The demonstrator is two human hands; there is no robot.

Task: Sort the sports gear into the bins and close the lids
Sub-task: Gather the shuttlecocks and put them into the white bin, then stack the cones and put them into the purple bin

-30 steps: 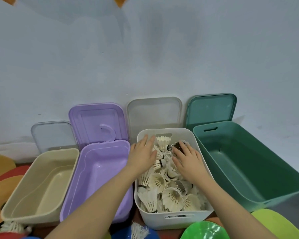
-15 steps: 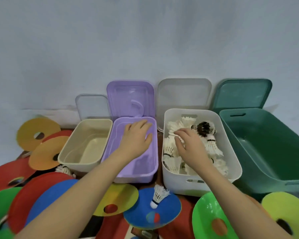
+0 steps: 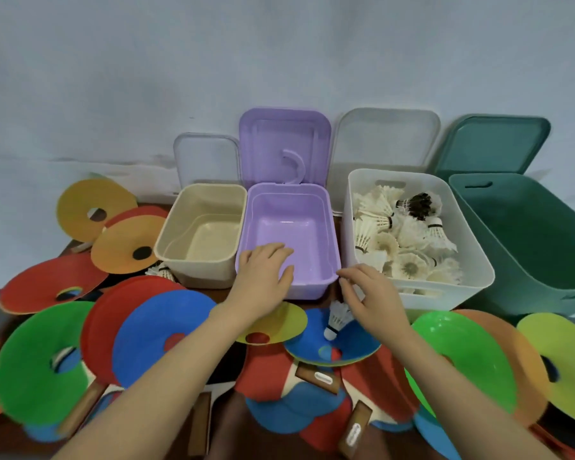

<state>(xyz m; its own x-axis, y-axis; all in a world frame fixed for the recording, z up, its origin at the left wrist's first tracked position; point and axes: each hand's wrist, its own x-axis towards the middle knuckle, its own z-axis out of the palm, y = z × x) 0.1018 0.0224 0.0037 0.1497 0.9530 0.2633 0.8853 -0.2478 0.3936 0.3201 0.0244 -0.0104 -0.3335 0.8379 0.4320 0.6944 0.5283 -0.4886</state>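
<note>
Fingers (image 3: 352, 277) of right hand (image 3: 374, 298) loosely spread, empty, just above stray shuttlecock (image 3: 337, 318); left hand (image 3: 263, 277) relaxed on purple bin (image 3: 316, 207); shuttlecocks (image 3: 402, 240) binned beyond, discs (image 3: 166, 330), paddles, lids pending.

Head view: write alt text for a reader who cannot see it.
Two bare hands reach over scattered coloured discs toward four open bins: the left hand rests on the front rim of the empty purple bin, and the right hand hovers, fingers loosely curled, over a loose shuttlecock on a blue disc. The white bin holds shuttlecocks; beige and green stand empty.
</note>
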